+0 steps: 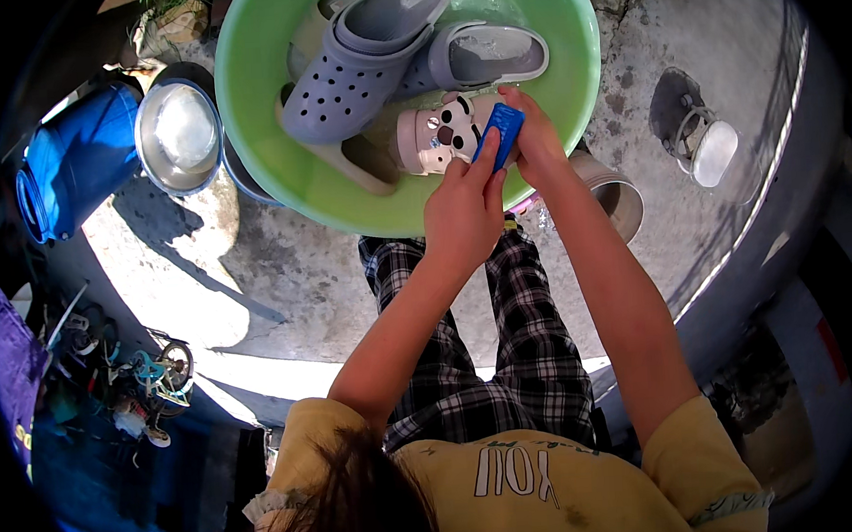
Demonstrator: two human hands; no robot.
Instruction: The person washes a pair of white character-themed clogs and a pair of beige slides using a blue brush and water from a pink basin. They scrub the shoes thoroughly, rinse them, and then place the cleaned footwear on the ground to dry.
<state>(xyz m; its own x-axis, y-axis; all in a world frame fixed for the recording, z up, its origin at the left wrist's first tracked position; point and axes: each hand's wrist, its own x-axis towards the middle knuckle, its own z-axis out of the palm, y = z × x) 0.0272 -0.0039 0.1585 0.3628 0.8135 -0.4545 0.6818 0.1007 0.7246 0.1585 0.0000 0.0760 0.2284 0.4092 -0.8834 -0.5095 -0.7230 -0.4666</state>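
Low over the near side of a light-green basin (256, 150), my left hand (464, 211) is closed on a small blue rectangular scrubber (507, 119). Its underside is hidden, so I cannot tell bristles from sponge. A pale pink slipper (415, 141) with a cartoon face lies under the scrubber, tilted. My right hand (535, 143) is closed around the slipper's right end, close beside the scrubber; some of its fingers are hidden. Farther back in the basin sit a grey-lavender clog (330, 98) with round holes and a second clog (492, 55). A beige shoe (353, 169) lies partly beneath the first clog.
To the left stand a metal bowl (178, 134) and a blue barrel (83, 159) on its side. A pale bucket (617, 198) lies right of my knees. A white handled container (714, 153) stands farther right on the concrete. A small bicycle (167, 371) is at lower left.
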